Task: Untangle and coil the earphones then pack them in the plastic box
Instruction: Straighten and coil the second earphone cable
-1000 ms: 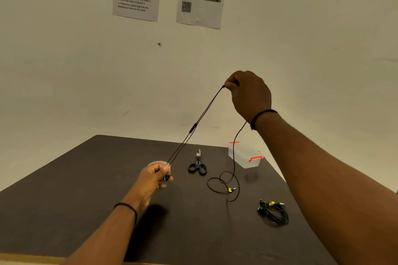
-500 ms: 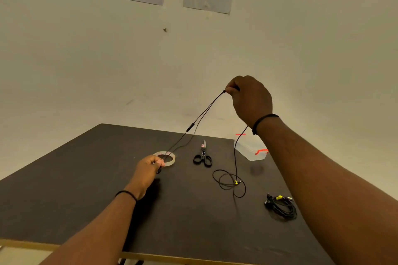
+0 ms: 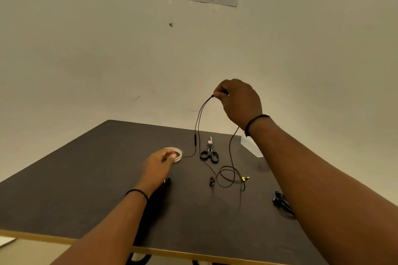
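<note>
The line has gone slack. My left hand (image 3: 160,162) has dropped low over the tabletop (image 3: 64,178), grip loosely curled; whether it pinches the strand beside the tape roll (image 3: 179,154) I cannot tell. One earbud (image 3: 212,181) now lies on the tabletop beside the plug-end loops. The earphones (image 3: 197,127) look nearly untangled, so coiling seems next. Beyond, my right hand (image 3: 237,101) stays raised, grip pinching the cable split. The plastic box (image 3: 251,147) sits behind my right forearm, mostly hidden.
</note>
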